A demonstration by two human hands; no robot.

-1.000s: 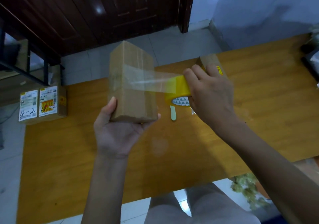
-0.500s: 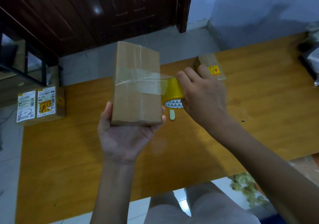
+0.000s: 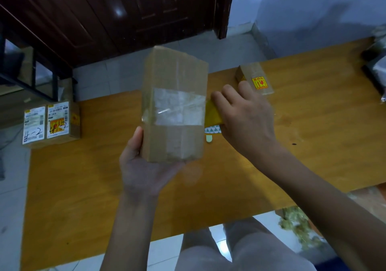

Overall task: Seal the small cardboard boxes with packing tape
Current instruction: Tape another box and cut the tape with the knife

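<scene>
- Since a second ago the right hand [image 3: 245,114] has brought the tape roll [image 3: 213,115] up against the box [image 3: 174,105], and the stretched strip now lies flat on its face.
- Left hand [image 3: 144,166], palm up, cradles the box's lower end, thumb on its left side.
- Right hand, knuckles up, grips the roll just right of the box.

Head view; steeply downward, close
</scene>
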